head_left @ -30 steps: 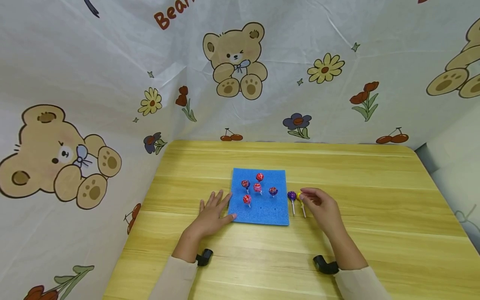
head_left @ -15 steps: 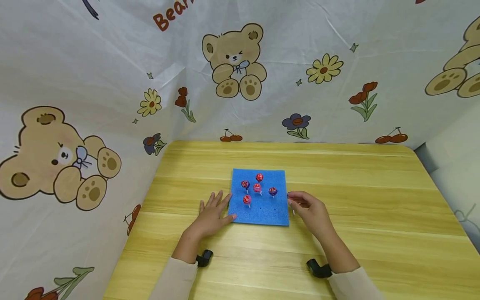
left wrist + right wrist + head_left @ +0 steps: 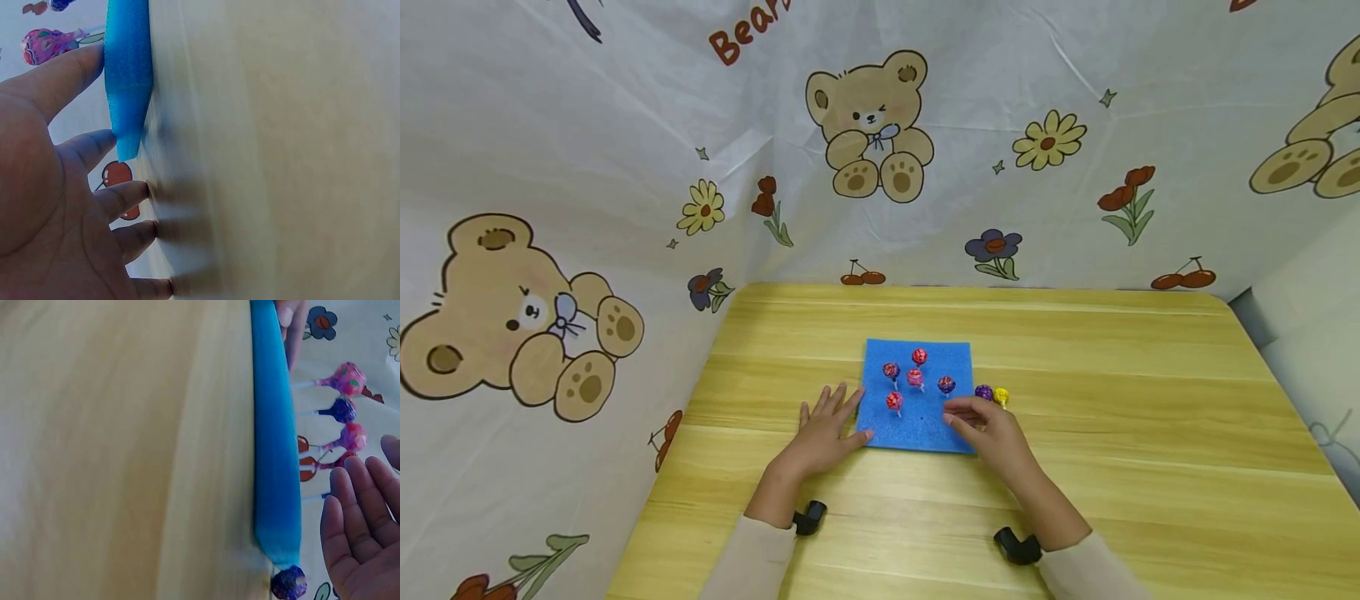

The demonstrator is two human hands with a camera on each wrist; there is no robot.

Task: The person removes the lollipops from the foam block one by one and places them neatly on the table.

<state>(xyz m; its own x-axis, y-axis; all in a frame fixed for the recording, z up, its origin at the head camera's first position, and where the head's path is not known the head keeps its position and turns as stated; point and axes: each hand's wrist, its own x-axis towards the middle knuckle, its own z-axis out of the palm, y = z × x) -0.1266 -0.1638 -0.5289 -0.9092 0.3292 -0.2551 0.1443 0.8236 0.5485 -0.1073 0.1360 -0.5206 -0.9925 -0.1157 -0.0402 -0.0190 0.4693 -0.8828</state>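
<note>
A blue foam board (image 3: pixel 898 435) lies on the table with several wrapped lollipops standing in it on their sticks. Among these are a red lollipop (image 3: pixel 920 356) at the back, a pink lollipop (image 3: pixel 893 401) in front and a dark purple one at the right. My left hand (image 3: pixel 820 433) rests with spread fingers at the board's left edge, thumb and forefinger touching the foam. Over the board's right part hovers my right hand (image 3: pixel 997 437), fingers loosely bent, holding nothing in the right wrist view. Just right of the board are a purple lollipop (image 3: pixel 983 392) and a yellow lollipop (image 3: pixel 1002 395), their sticks partly hidden.
The wooden table (image 3: pixel 1112 392) extends around the board on all sides. Behind it and at the left hangs a white cloth (image 3: pixel 737 100) printed with bears and flowers. Both wrists carry a black camera mount.
My right hand has moved left, from the yellow lollipop past the purple one to above the board's right part. Both loose lollipops stay beside the board. The left hand keeps its place.
</note>
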